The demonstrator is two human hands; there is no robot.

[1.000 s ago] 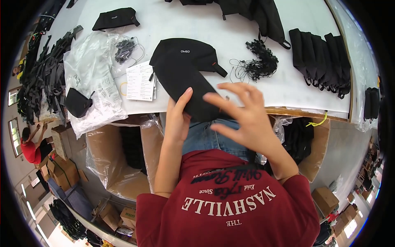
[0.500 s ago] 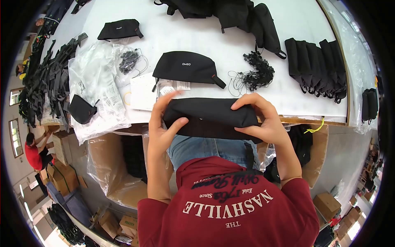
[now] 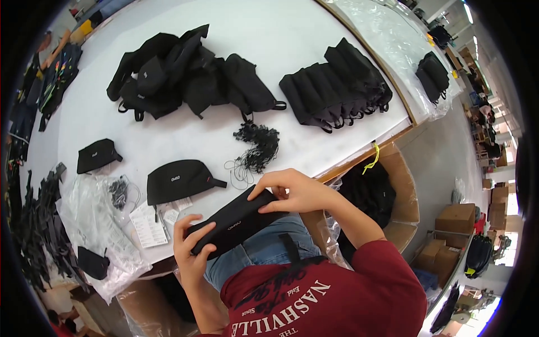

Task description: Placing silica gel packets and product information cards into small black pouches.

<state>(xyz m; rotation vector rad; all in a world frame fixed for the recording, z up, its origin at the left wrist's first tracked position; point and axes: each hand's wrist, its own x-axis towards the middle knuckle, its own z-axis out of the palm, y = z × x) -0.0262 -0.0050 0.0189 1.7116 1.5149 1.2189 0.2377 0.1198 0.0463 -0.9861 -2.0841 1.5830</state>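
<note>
A black fabric pouch is held at its two ends, just off the table's front edge and above my lap. My left hand grips its left end, thumb on the near side and fingers over the far side. At the other end my right hand pinches the pouch between thumb and fingers. Just beyond it on the table lies another black zip pouch with a small red tab and a pull cord. White printed tags stick out beneath that one.
Loose black pouches lie heaped on the white table, beside a neat row of pouches. A bundle of black cords sits nearer. Clear plastic bags and black straps cover the left. An open carton stands below the edge.
My view has swung to the right, so the table appears turned. The pouch is tilted now, its right end higher in the picture, with both hands still on it.
</note>
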